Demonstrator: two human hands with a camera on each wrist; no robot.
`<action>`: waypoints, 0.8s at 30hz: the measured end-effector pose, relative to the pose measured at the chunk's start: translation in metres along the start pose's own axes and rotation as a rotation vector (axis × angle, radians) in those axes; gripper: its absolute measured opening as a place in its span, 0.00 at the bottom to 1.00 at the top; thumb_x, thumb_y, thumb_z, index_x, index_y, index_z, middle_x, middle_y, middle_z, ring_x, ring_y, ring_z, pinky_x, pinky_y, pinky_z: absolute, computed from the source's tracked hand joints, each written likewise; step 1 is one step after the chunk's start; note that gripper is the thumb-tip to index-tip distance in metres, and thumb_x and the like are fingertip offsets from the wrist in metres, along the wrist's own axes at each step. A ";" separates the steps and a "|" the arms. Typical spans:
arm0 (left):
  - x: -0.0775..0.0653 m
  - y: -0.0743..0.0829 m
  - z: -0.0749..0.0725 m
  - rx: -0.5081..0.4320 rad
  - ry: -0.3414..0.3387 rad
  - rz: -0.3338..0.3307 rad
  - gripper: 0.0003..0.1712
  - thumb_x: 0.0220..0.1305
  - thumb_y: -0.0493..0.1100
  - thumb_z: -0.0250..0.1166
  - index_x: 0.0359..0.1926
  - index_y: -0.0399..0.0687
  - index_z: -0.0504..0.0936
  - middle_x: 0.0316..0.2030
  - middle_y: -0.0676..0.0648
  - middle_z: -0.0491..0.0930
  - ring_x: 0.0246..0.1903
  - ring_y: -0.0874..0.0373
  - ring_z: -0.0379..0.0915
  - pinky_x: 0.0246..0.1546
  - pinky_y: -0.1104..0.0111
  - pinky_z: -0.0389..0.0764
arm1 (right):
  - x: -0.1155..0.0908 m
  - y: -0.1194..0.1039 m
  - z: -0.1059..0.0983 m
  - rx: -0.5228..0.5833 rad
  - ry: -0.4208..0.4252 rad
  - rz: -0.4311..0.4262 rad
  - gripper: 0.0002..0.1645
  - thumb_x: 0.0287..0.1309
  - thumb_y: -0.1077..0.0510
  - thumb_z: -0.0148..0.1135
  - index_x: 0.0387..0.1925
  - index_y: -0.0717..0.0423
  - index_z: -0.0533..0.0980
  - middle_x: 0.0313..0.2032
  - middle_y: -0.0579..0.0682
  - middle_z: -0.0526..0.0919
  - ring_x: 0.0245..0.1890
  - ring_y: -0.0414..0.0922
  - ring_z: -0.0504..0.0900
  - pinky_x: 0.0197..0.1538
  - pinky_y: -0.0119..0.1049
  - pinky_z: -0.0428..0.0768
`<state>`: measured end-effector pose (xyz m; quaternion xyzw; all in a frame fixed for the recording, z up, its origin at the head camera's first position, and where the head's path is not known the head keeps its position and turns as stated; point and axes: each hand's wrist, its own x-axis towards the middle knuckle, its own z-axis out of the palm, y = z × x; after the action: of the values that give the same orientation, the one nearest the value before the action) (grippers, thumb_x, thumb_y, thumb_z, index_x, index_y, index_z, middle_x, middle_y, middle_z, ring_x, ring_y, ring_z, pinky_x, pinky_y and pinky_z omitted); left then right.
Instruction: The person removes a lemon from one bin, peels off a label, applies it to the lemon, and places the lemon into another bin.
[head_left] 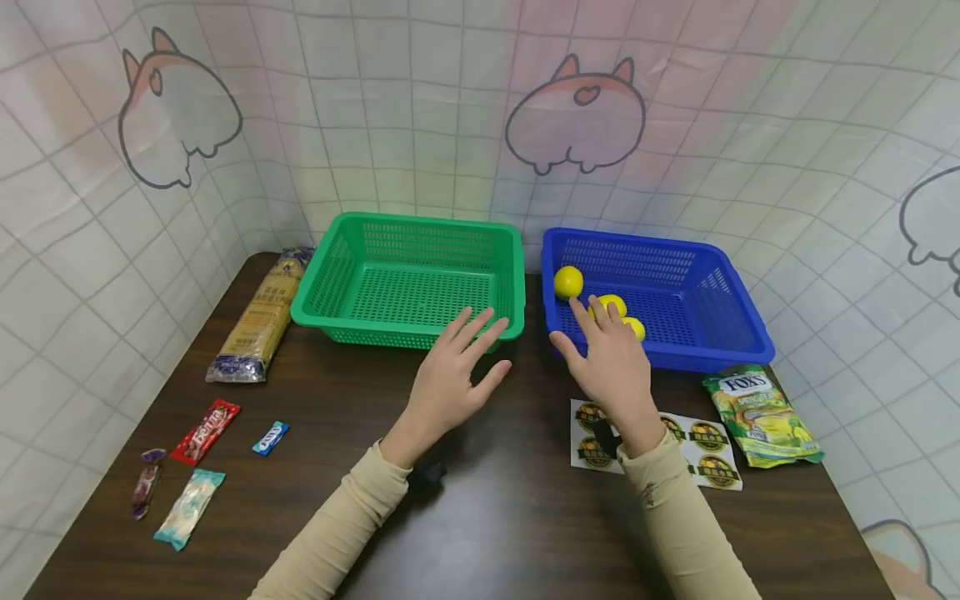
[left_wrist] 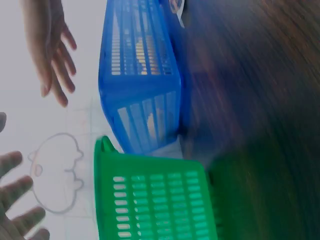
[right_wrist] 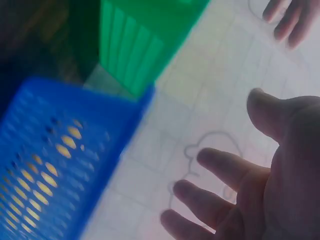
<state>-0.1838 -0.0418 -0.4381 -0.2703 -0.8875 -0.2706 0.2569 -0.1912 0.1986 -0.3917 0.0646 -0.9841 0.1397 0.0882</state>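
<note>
My left hand [head_left: 450, 375] hovers at the front right corner of the green basket [head_left: 408, 325], fingers spread and holding nothing. The right hand [head_left: 617, 367] is over the near left side of the blue basket [head_left: 705, 358], its fingers extended and also without anything in them. Inside the blue basket lie several yellow lemon-like fruits; one fruit [head_left: 568, 283] sits in the back left corner, and another [head_left: 636, 327] is partly hidden by the right hand. In the right wrist view the right hand [right_wrist: 250, 185] is apart from the blue basket [right_wrist: 65, 100].
On the left lie a noodle pack [head_left: 258, 317], a red wrapped bar [head_left: 206, 432], a small blue candy [head_left: 271, 437], a teal-white packet [head_left: 190, 508] and a purple candy [head_left: 146, 483]. At right are a sticker sheet [head_left: 731, 479] and a green Fox's bag [head_left: 761, 417].
</note>
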 end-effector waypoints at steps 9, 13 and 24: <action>0.005 0.019 0.012 -0.244 0.029 0.048 0.23 0.70 0.50 0.60 0.62 0.49 0.77 0.58 0.47 0.81 0.61 0.52 0.75 0.64 0.59 0.78 | 0.045 0.027 -0.032 0.048 -0.079 0.079 0.45 0.66 0.25 0.43 0.71 0.49 0.67 0.69 0.61 0.71 0.59 0.66 0.77 0.51 0.63 0.81; 0.008 0.026 0.021 -0.306 -0.072 -0.036 0.22 0.72 0.53 0.57 0.61 0.50 0.78 0.58 0.47 0.82 0.61 0.53 0.76 0.63 0.59 0.79 | 0.066 0.040 -0.042 0.082 -0.159 0.105 0.42 0.68 0.28 0.46 0.71 0.51 0.66 0.69 0.63 0.71 0.58 0.67 0.77 0.52 0.63 0.80; 0.027 0.035 0.060 -0.509 -0.456 -0.251 0.30 0.75 0.61 0.51 0.63 0.45 0.76 0.52 0.46 0.86 0.48 0.57 0.85 0.49 0.68 0.85 | 0.132 0.063 -0.029 0.153 -0.281 0.078 0.36 0.70 0.40 0.53 0.68 0.60 0.68 0.65 0.65 0.74 0.64 0.63 0.73 0.68 0.62 0.72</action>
<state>-0.2003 0.0297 -0.4533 -0.2678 -0.8526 -0.4449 -0.0583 -0.3247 0.2530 -0.3560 0.0516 -0.9750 0.2073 -0.0611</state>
